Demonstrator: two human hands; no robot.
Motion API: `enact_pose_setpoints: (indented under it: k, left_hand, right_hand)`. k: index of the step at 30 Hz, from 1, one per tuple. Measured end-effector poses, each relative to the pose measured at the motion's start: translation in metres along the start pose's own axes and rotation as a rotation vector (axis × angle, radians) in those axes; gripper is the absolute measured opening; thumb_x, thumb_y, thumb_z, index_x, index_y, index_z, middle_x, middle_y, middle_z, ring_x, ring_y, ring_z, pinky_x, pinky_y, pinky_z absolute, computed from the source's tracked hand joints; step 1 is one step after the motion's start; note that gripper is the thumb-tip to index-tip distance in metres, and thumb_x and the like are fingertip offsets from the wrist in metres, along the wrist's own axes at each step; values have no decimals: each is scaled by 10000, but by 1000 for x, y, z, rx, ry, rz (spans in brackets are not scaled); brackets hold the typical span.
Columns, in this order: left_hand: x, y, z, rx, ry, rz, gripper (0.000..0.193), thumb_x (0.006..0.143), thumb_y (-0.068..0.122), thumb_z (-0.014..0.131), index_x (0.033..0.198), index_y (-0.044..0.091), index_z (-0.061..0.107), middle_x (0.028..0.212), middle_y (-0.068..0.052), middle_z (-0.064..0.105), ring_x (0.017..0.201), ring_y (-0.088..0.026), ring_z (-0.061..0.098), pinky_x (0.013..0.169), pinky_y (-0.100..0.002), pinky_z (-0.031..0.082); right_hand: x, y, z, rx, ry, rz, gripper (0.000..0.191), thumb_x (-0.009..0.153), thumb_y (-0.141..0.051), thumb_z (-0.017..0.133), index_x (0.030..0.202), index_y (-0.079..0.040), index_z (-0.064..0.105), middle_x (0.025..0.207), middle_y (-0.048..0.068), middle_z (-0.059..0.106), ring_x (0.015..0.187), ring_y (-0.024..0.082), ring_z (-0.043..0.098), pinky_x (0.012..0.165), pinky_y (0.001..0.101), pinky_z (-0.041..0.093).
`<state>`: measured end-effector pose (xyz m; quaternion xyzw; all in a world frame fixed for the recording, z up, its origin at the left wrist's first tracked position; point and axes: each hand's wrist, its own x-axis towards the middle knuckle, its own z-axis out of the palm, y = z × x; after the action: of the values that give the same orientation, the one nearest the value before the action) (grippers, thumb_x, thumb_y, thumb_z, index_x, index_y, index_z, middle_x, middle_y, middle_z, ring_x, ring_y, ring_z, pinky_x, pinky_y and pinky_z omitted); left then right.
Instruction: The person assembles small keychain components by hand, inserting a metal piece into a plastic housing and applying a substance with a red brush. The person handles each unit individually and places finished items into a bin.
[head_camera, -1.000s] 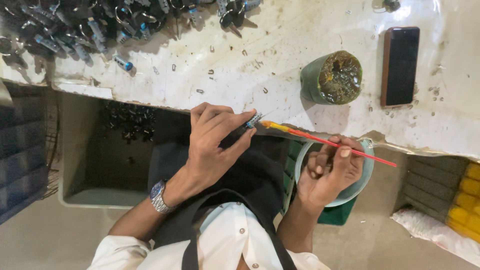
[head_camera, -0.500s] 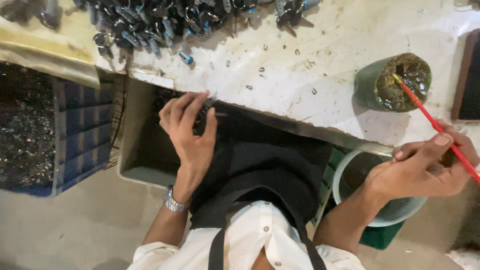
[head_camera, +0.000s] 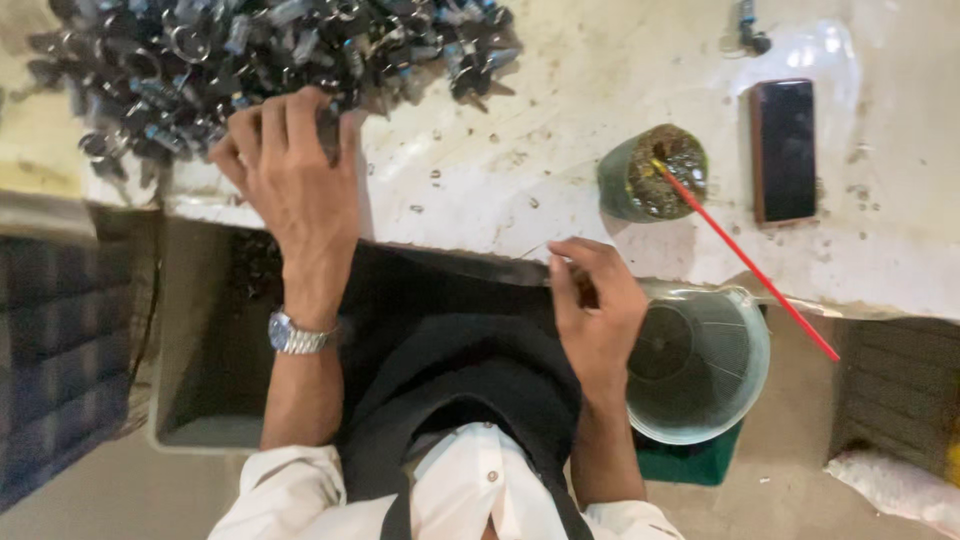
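- metal fittings (head_camera: 250, 60), dark with bluish ends, lay heaped at the far left of the stained white bench (head_camera: 560, 90), and my left hand (head_camera: 290, 170) rested on the pile's near edge, fingers spread and curled down into the parts; i could not tell whether anything was pinched under them.
- i judged the pick went best taking one loose piece off the edge, not digging into the tangle.
- my right hand (head_camera: 595, 305) sat at the bench's front lip, fingers loosely bent, apparently empty.
- a red stick (head_camera: 745, 260) leaned out of the green cup (head_camera: 650, 180) just beyond it, easy to knock.
- a dark phone (head_camera: 783, 150) lay right of the cup; a clear bucket (head_camera: 735, 400) and grey tray (head_camera: 185, 400) waited below.
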<state>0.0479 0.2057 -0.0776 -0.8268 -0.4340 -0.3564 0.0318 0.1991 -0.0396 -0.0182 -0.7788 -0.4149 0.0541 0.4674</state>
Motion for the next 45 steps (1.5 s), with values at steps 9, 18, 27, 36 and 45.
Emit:
enact_pose_setpoints:
  k: [9, 18, 27, 36, 45]
  left_hand:
    - [-14, 23, -50, -283, -18, -28, 222, 948, 54, 816, 1129, 85, 692, 1118, -50, 715, 1167, -259, 575, 1055, -414, 373]
    - [-19, 56, -81, -1020, -24, -275, 250, 864, -19, 809, 1048, 30, 648, 1049, -108, 672, 970, -219, 673, 856, -312, 557]
    - [-43, 74, -73, -1016, -353, -299, 347, 885, 59, 844, 1212, 64, 726, 856, -93, 680, 691, -199, 615, 665, -294, 495]
    - [-44, 79, -73, -1040, -298, -230, 350, 951, 5, 747, 1293, 36, 678, 1089, -119, 722, 963, -231, 715, 850, -305, 579]
    - [-43, 75, -71, -995, -244, -222, 347, 933, -22, 766, 1270, 12, 689, 1091, -121, 742, 967, -222, 715, 874, -315, 579]
  right_hand:
    - [46, -11, 33, -698, -186, -49, 443, 952, -330, 709, 1333, -103, 689, 1168, 139, 633, 851, 335, 696, 586, 486, 532]
    - [27, 8, 35, -135, 94, -130, 182, 915, 8, 798, 1076, -65, 754, 1053, 93, 685, 899, 191, 676, 776, 289, 542]
    - [31, 3, 40, -81, -24, -54, 117, 938, -25, 778, 1039, -44, 722, 1015, 74, 695, 816, 178, 691, 714, 288, 555]
    - [39, -5, 42, -367, -120, -118, 77, 1001, -115, 691, 1017, -40, 692, 960, 112, 675, 796, 298, 674, 673, 389, 520]
    - [37, -6, 33, -298, -70, -80, 82, 1053, -102, 666, 1126, -80, 698, 997, 102, 673, 820, 274, 673, 738, 385, 530]
